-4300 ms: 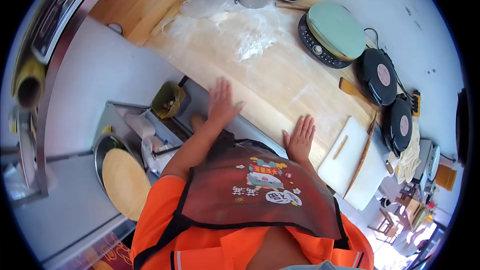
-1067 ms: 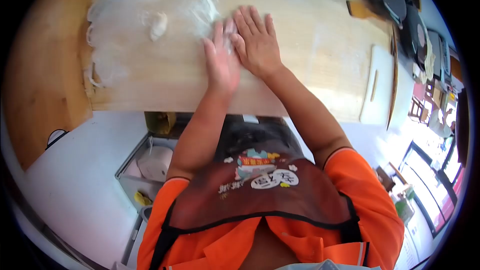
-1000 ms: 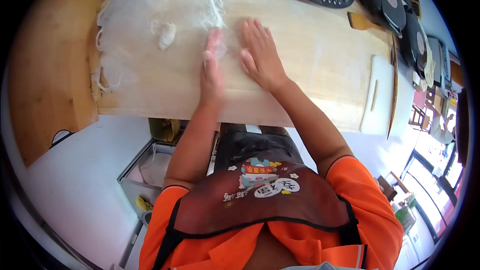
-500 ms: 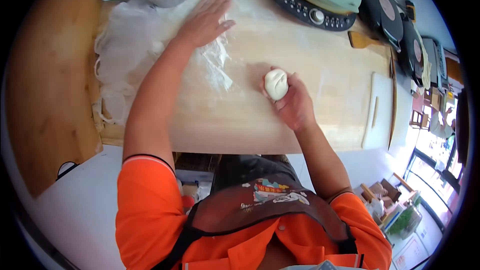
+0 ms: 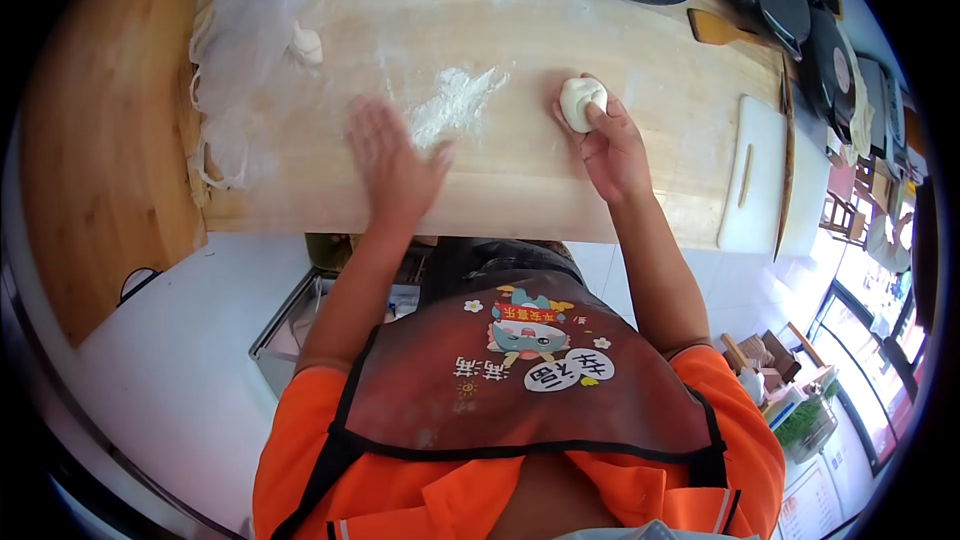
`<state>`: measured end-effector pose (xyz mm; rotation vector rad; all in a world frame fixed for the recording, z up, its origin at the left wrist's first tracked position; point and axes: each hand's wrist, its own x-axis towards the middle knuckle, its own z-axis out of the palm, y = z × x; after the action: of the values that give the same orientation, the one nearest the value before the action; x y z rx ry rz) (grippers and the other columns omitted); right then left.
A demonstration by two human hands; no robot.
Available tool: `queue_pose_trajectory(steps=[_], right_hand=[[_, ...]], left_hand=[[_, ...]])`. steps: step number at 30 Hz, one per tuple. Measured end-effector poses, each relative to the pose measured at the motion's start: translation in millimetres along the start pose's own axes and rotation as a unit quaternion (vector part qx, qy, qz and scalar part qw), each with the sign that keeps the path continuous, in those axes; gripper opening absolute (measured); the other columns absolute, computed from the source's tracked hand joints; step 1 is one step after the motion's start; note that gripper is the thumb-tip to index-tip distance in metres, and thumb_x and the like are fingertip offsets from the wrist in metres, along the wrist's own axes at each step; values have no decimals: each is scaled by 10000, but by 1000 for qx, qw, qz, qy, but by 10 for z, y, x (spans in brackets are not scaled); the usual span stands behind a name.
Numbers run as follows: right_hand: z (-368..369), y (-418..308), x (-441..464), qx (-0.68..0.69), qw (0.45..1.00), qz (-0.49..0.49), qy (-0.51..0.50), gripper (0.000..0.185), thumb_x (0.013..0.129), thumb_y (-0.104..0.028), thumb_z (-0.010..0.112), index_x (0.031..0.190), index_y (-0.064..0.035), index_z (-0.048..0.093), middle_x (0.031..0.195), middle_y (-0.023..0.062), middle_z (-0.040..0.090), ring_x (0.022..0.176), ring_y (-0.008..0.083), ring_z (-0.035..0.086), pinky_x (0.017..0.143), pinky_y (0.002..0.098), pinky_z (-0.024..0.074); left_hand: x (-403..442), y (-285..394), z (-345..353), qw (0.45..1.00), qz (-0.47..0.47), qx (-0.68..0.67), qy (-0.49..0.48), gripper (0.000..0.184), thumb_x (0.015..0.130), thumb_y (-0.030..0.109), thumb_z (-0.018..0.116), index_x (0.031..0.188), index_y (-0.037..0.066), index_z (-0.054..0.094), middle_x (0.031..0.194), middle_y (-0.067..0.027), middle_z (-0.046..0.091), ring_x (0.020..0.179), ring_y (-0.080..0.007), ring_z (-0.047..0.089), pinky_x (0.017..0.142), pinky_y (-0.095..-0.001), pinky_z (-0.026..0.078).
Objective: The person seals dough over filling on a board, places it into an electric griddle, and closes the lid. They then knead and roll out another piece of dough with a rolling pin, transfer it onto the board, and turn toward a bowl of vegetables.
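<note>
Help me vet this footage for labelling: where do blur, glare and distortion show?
Head view: left hand blurred, right hand and dough ball clearer; head view, far right: glare washes out part of the glass door; head view, rim: lines bow, corners go black.

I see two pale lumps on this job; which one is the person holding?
The creased dough ball in the right hand. The other lump lies beside the crumpled plastic bag, touched by neither hand.

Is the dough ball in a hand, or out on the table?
In the right hand: it cups the dough ball, and the thumb overlaps it.
</note>
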<state>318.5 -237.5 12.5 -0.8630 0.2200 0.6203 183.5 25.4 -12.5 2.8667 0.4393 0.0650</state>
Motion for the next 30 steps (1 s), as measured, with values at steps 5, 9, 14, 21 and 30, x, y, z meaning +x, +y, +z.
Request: queue_pose_trajectory(steps=[5, 9, 14, 21, 30], right_hand=[[411, 149, 309, -352, 925, -127, 63, 489, 993, -51, 584, 1469, 26, 502, 1354, 210, 632, 1235, 307, 627, 1121, 381, 467], [391, 766, 598, -661, 638, -390, -65, 577, 958, -95, 623, 1504, 8, 468, 1476, 277, 535, 1370, 392, 539, 1173, 462, 415], [794, 864, 218, -814, 477, -311, -114, 791, 971, -424, 632, 1565, 29, 370, 1653, 245, 313, 1562, 414, 236, 1274, 523, 211], [907, 532, 200, -777, 551, -283, -116, 637, 1005, -326, 600, 1542, -27, 435, 1657, 205, 329, 1557, 394, 258, 1268, 535, 212], [9, -73, -990, -697, 666, -221, 148, 353, 1055, -89, 524, 1389, -51, 631, 1557, 157, 514, 1452, 327, 474, 1179, 422, 396]], left_hand=[[696, 717, 273, 984, 73, -151, 62, 959, 901, 337, 731, 1546, -169, 235, 1632, -361, 257, 1567, -479, 163, 1280, -568, 89], [636, 296, 265, 948, 43, -290, 125, 797, 916, 159, 679, 1570, -84, 292, 1618, -342, 304, 1544, -481, 234, 1270, -544, 180], [1487, -702, -788, 964, 57, -159, 204, 627, 939, 168, 676, 1484, -50, 457, 1540, -299, 459, 1454, -446, 423, 1205, -492, 348], [3517, -1195, -1260, 997, 52, -10, -48, 442, 938, 322, 673, 1266, 29, 711, 1248, -217, 712, 1169, -379, 673, 1030, -462, 507], [4423, -1474, -370, 984, 85, 7, -155, 326, 896, 144, 685, 1162, -35, 742, 1141, -214, 758, 1076, -353, 727, 904, -431, 554]])
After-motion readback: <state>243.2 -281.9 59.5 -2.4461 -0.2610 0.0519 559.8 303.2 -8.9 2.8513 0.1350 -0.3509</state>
